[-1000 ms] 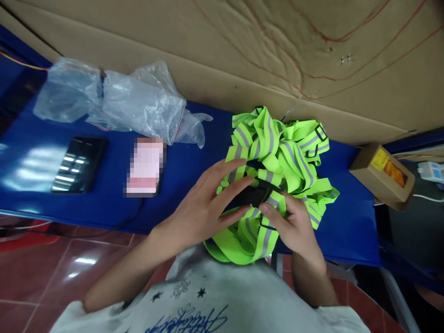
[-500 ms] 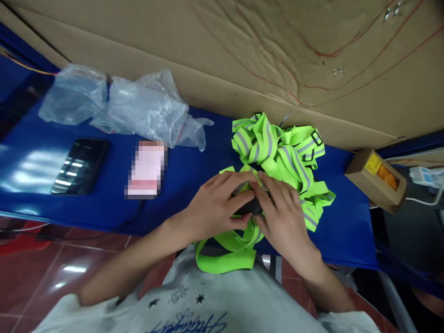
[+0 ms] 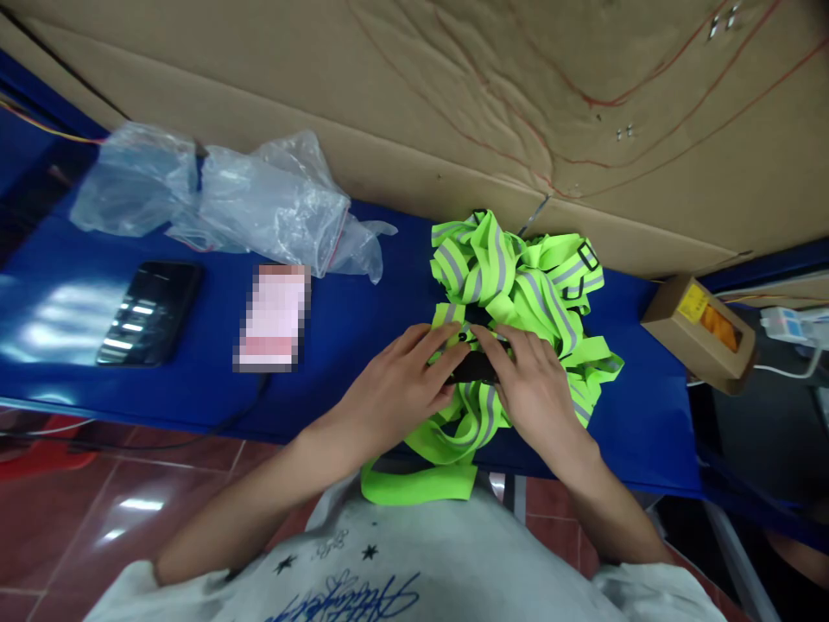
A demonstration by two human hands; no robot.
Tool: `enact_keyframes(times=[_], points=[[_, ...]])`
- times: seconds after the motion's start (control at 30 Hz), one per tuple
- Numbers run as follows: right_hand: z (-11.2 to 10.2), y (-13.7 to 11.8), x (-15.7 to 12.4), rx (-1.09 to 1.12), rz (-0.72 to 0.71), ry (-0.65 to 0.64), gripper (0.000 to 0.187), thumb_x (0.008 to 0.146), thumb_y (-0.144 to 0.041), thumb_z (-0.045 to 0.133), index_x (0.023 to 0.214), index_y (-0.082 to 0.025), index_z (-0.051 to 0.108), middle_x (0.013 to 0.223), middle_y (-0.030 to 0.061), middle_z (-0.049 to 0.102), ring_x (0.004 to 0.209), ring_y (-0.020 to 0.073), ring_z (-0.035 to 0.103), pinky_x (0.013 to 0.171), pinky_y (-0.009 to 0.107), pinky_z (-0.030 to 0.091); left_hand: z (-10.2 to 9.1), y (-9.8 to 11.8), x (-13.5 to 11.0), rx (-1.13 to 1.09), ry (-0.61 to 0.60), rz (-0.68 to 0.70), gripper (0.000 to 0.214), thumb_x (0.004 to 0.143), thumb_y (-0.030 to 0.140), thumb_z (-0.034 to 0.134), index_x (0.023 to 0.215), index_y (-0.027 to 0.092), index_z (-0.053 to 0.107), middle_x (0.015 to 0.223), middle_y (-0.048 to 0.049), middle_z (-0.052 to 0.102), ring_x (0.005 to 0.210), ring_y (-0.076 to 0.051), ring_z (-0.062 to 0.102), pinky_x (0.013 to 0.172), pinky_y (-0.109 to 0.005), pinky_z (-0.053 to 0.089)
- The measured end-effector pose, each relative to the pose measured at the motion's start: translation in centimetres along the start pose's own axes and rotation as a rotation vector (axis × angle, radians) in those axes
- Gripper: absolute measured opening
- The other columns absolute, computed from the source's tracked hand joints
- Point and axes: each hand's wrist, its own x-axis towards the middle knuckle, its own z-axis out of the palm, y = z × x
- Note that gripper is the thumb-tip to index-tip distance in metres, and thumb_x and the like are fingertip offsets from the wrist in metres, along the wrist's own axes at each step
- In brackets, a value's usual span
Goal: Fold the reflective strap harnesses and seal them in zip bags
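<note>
Between my two hands is a small black piece (image 3: 476, 368) set among neon-green reflective straps; its exact kind is hard to make out. My left hand (image 3: 402, 384) pinches it from the left with bent fingers. From the right, the curled fingers of my right hand (image 3: 537, 387) grip its other end. A loose length of the reflective strap (image 3: 420, 485) drops over the table's front edge against my shirt. Behind my hands lies a heap of similar reflective straps (image 3: 534, 289) with grey stripes and black buckles.
Crumpled clear plastic bags (image 3: 259, 203) lie at the back left. A dark phone (image 3: 150, 313) and a pixelated, pinkish item (image 3: 273, 318) rest on the blue table (image 3: 363, 333). To the right stands a brown box (image 3: 699, 333) with a window. A cardboard panel (image 3: 291, 69) rises behind.
The fingers of my two hands have moved slightly apart, showing more of the black piece. The strap below it has shifted a little.
</note>
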Motion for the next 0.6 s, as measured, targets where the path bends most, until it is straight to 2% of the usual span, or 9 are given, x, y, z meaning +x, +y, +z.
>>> enact_keyframes(times=[0.13,0.23,0.37,0.5,0.6], points=[[-0.3,0.1,-0.1,0.020,-0.042,0.059,0.060,0.094,-0.002,0.050,0.152,-0.016,0.048,0.131,0.0171,0.063,0.113,0.0330,0.061,0.094,0.047,0.053,-0.1,-0.3,0.3,-0.201,0.007,-0.102,0.061,0.094,0.047,0.073,0.144,0.022,0.050,0.147,-0.0159,0.059,0.132,-0.032,0.062,0.107,-0.052,0.058],[-0.3,-0.2,-0.1,0.054,-0.022,0.089,0.063,0.094,-0.002,0.050,0.155,-0.014,0.043,0.131,0.0173,0.063,0.115,0.0333,0.059,0.095,0.047,0.052,0.1,-0.2,0.4,-0.227,0.054,-0.100,0.050,0.096,0.041,0.071,0.141,0.025,0.053,0.140,-0.0121,0.064,0.127,-0.027,0.066,0.106,-0.047,0.059],[-0.1,-0.8,0.4,0.055,-0.026,0.117,0.057,0.097,-0.005,0.047,0.154,-0.007,0.041,0.130,0.0176,0.064,0.111,0.0317,0.059,0.093,0.045,0.050,0.8,0.4,0.6,-0.106,0.117,-0.071,0.028,0.090,0.029,0.071,0.117,0.023,0.065,0.135,-0.0124,0.064,0.120,-0.032,0.068,0.097,-0.050,0.061],[0.2,-1.1,0.8,0.003,-0.078,0.112,0.042,0.099,-0.009,0.048,0.141,-0.007,0.054,0.122,0.0166,0.067,0.103,0.0305,0.059,0.085,0.044,0.047,1.2,0.8,0.8,-0.101,0.131,-0.144,0.029,0.080,0.024,0.073,0.107,0.020,0.064,0.127,-0.0120,0.064,0.113,-0.032,0.069,0.090,-0.048,0.063],[0.3,-0.6,0.7,0.047,-0.085,0.089,0.044,0.098,-0.008,0.048,0.141,-0.010,0.055,0.124,0.0166,0.066,0.105,0.0306,0.058,0.085,0.044,0.047,1.2,0.5,0.5,-0.095,0.093,-0.116,0.030,0.081,0.026,0.074,0.107,0.019,0.062,0.125,-0.0118,0.064,0.111,-0.031,0.069,0.087,-0.047,0.065]])
